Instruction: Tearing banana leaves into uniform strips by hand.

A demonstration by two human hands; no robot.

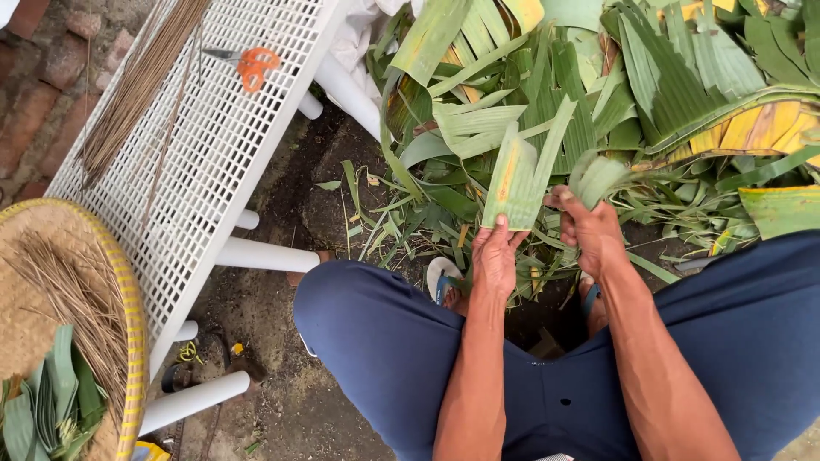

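Where both hands grip it, the leaf strip (pixel 517 183) is green, yellow-streaked.

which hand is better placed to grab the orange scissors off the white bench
Left, probably: the scissors lie up on the left, on the left hand's side. Both it and the right hand grip a leaf piece.

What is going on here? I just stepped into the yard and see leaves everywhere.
A seated person in dark blue trousers holds a strip of green banana leaf with a yellow streak in the left hand, while the right hand grips a curled green leaf piece. A big pile of torn banana leaves lies in front. Beside them, orange-handled scissors rest on a white mesh rack, and a round woven basket holds folded leaves.
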